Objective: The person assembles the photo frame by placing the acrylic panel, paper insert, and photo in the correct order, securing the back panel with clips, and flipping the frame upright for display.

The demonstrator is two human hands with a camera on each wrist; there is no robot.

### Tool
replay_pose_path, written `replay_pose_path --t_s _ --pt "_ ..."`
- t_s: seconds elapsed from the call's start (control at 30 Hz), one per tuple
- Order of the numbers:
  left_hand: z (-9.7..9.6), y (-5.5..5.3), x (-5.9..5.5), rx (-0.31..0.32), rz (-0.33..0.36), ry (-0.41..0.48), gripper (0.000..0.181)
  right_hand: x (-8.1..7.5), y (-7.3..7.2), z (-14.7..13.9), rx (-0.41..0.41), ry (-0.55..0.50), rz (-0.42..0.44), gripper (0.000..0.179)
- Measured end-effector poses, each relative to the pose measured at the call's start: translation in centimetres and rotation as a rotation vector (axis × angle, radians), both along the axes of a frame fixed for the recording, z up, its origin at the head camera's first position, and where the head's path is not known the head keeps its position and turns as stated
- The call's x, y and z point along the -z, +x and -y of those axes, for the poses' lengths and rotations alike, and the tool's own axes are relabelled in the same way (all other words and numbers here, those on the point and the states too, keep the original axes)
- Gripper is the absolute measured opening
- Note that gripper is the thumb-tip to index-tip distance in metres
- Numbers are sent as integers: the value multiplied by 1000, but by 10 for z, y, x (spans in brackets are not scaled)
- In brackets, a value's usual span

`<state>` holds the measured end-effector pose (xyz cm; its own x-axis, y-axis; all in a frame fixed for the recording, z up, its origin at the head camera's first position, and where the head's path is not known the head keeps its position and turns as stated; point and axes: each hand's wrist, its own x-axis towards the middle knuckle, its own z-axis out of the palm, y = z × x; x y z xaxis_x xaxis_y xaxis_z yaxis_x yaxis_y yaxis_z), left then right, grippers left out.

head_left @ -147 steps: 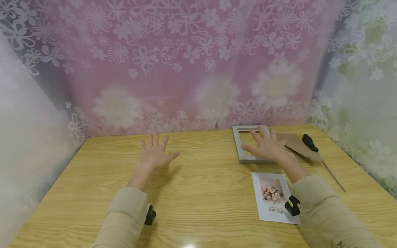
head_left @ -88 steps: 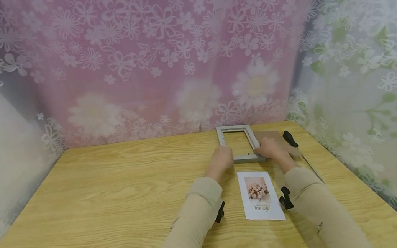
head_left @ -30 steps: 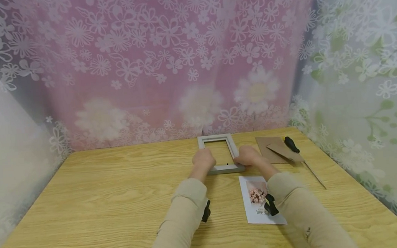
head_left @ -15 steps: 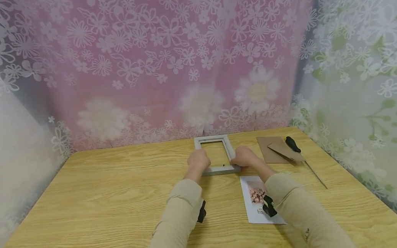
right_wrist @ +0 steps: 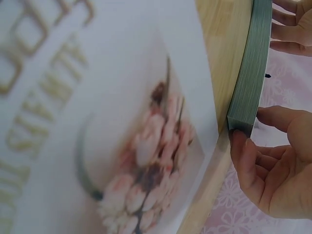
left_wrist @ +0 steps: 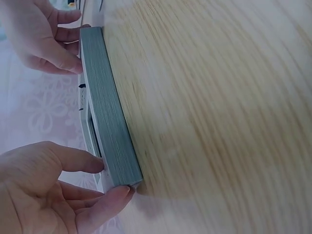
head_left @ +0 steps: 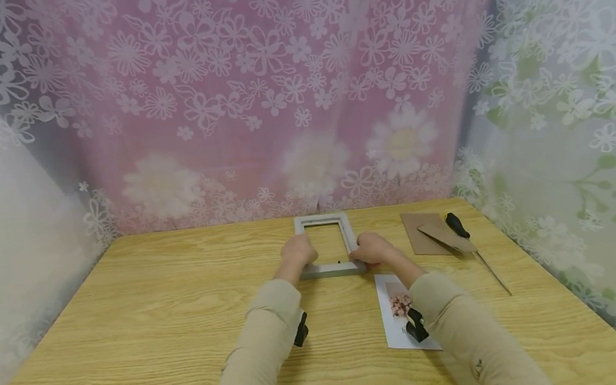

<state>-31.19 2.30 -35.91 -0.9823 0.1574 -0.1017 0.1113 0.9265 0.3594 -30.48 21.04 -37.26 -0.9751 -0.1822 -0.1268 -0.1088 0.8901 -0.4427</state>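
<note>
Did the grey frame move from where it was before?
Yes, left: in the head view, the grey frame was right beside the brown boards, and now table shows between them.

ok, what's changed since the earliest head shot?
The grey frame moved left, away from the cardboard pieces. The left hand and right hand, spread and holding nothing then, now grip its sides near the front corners. Unmoved: cardboard, flower print, screwdriver.
</note>
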Motion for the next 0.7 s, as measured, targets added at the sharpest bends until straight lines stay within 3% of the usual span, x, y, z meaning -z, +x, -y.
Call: replay_pose_path --t_s 0.3,0.57,0.7 --pt "12 3 -1 8 32 27 7 0 3 10 4 -38 21 19" --pt "19 7 0 30 18 61 3 -1 7 13 0 -47 33 18" --pt "24 8 0 24 65 111 17 0 9 16 -13 -68 45 20"
